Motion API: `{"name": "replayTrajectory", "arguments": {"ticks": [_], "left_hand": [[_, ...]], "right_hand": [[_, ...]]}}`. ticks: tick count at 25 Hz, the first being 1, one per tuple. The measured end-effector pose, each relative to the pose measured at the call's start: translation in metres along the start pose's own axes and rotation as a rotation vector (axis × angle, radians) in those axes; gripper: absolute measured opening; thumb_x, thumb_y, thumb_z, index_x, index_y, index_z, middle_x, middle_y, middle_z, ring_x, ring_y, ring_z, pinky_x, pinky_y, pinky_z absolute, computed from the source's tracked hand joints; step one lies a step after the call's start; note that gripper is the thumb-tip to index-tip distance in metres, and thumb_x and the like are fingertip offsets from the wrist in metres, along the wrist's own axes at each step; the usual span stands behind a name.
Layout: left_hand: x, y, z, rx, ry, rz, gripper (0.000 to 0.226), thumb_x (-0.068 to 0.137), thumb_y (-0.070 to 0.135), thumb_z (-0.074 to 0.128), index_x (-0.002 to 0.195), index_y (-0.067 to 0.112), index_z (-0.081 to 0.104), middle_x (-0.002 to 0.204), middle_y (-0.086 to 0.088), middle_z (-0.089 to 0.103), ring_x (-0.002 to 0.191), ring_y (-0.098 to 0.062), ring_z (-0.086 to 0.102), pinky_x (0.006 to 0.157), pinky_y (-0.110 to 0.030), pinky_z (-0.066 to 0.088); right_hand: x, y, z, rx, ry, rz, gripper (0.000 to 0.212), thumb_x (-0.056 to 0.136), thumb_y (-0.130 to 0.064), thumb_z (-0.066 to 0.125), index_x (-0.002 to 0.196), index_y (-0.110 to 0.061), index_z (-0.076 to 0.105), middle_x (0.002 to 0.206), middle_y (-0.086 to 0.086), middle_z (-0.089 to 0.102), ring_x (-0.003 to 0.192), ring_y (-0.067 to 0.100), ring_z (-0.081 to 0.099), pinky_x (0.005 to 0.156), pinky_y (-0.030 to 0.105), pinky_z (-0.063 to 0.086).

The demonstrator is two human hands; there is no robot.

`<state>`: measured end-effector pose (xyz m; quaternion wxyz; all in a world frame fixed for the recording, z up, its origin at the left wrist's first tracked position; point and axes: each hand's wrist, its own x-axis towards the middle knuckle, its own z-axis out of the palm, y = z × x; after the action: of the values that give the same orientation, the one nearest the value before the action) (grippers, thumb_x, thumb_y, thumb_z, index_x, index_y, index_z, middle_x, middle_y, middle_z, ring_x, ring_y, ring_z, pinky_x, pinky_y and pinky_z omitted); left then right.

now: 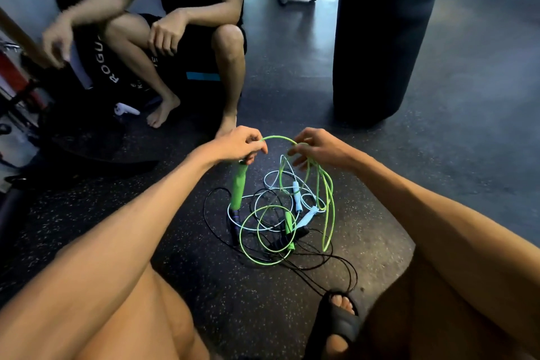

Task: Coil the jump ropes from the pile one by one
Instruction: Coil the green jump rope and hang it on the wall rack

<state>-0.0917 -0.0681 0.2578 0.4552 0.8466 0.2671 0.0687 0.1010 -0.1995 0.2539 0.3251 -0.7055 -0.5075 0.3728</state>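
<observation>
Above the dark speckled rubber floor, both hands work at a bright green jump rope of thin cord. Left hand: fingers curled round the top of the rope's green foam handle, which hangs nearly upright with its lower end reaching the pile. Right hand: fingers curled, with several loops of the green cord draped over them and hanging down. The exact hold is partly hidden, but it appears to be a pinch between thumb and forefinger. A short arc of cord spans the gap between the two hands. Below them on the floor lies the tangled pile of jump ropes. It holds further green loops with a second green handle, a pale blue rope with two pale blue handles, and a thin black rope trailing toward a black slide sandal. Beyond the pile sits a person in black clothing; to the right hangs a black cylindrical punching bag.
</observation>
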Motion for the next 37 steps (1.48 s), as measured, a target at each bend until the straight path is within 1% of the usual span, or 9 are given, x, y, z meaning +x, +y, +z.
{"name": "replayTrajectory", "arguments": {"ticks": [7, 11, 14, 18, 24, 27, 30, 33, 37], "left_hand": [[0.001, -0.004, -0.005, -0.299, 0.055, -0.060, 0.032, 0.104, 0.014, 0.038, 0.076, 0.011, 0.054, 0.048, 0.010, 0.026, 0.038, -0.004, 0.021, 0.038, -0.016, 0.022], [-0.001, -0.018, -0.031, -0.382, 0.502, -0.229, 0.033, 0.100, 0.010, 0.034, 0.070, 0.015, 0.047, 0.036, 0.012, 0.032, 0.028, -0.001, 0.024, 0.034, -0.010, 0.019], [-0.008, -0.030, -0.052, -0.385, 0.676, -0.297, 0.034, 0.100, 0.010, 0.032, 0.071, 0.014, 0.049, 0.041, 0.006, 0.034, 0.026, -0.001, 0.024, 0.033, -0.009, 0.017], [-0.009, -0.025, -0.047, -0.283, 0.519, -0.244, 0.033, 0.102, 0.017, 0.034, 0.078, 0.015, 0.057, 0.035, 0.012, 0.032, 0.029, -0.001, 0.024, 0.033, -0.010, 0.018], [-0.007, -0.006, -0.028, -0.175, 0.183, -0.078, 0.032, 0.102, 0.015, 0.041, 0.087, 0.004, 0.066, 0.049, 0.005, 0.031, 0.038, -0.005, 0.024, 0.041, -0.016, 0.018], [-0.007, 0.003, -0.018, -0.185, 0.143, -0.033, 0.031, 0.102, 0.016, 0.042, 0.087, 0.003, 0.066, 0.055, 0.000, 0.032, 0.041, -0.007, 0.026, 0.041, -0.017, 0.021], [-0.005, 0.003, -0.018, -0.270, 0.159, -0.014, 0.033, 0.103, 0.019, 0.042, 0.084, 0.007, 0.066, 0.055, -0.001, 0.031, 0.041, -0.008, 0.025, 0.042, -0.017, 0.020], [-0.006, 0.005, -0.018, -0.302, 0.144, -0.006, 0.034, 0.104, 0.020, 0.041, 0.083, 0.008, 0.065, 0.054, -0.001, 0.029, 0.042, -0.008, 0.023, 0.041, -0.016, 0.020], [-0.010, 0.016, -0.016, -0.369, 0.041, 0.015, 0.032, 0.104, 0.021, 0.040, 0.087, 0.007, 0.063, 0.053, 0.003, 0.027, 0.042, -0.007, 0.021, 0.039, -0.016, 0.018]], "right_hand": [[0.013, 0.000, -0.014, -0.150, 0.093, 0.102, 0.028, 0.092, 0.011, 0.041, 0.103, -0.003, 0.063, 0.097, 0.023, 0.072, 0.079, 0.036, 0.071, 0.067, 0.043, 0.057], [0.013, 0.030, -0.031, -0.497, 0.262, 0.259, 0.012, 0.081, -0.002, 0.059, 0.089, 0.003, 0.066, 0.091, 0.025, 0.071, 0.081, 0.039, 0.071, 0.065, 0.036, 0.054], [0.014, 0.056, -0.048, -0.586, 0.328, 0.417, 0.026, 0.075, -0.004, 0.063, 0.100, 0.003, 0.064, 0.098, 0.023, 0.070, 0.089, 0.038, 0.070, 0.077, 0.042, 0.058], [0.002, 0.038, -0.044, -0.561, 0.303, 0.465, 0.017, 0.079, 0.002, 0.058, 0.095, 0.007, 0.062, 0.088, 0.021, 0.067, 0.084, 0.037, 0.071, 0.077, 0.045, 0.059], [0.023, -0.013, -0.023, -0.349, 0.383, 0.084, 0.028, 0.086, -0.001, 0.050, 0.108, 0.001, 0.066, 0.103, 0.023, 0.071, 0.098, 0.037, 0.067, 0.083, 0.040, 0.052], [0.020, -0.032, 0.005, 0.025, 0.120, 0.110, 0.034, 0.092, 0.000, 0.050, 0.125, -0.004, 0.053, 0.101, 0.020, 0.071, 0.084, 0.026, 0.064, 0.065, 0.032, 0.052], [0.016, -0.028, 0.026, -0.074, -0.079, 0.143, 0.044, 0.092, -0.006, 0.058, 0.134, -0.010, 0.045, 0.109, 0.022, 0.069, 0.086, 0.023, 0.063, 0.070, 0.034, 0.051], [0.023, -0.018, 0.034, -0.397, 0.133, -0.004, 0.046, 0.088, -0.017, 0.066, 0.128, -0.006, 0.045, 0.111, 0.020, 0.067, 0.093, 0.028, 0.062, 0.077, 0.029, 0.043], [0.030, -0.018, 0.032, -0.375, 0.314, -0.175, 0.039, 0.086, -0.022, 0.069, 0.118, -0.007, 0.051, 0.108, 0.018, 0.063, 0.097, 0.029, 0.059, 0.080, 0.031, 0.042]]}}
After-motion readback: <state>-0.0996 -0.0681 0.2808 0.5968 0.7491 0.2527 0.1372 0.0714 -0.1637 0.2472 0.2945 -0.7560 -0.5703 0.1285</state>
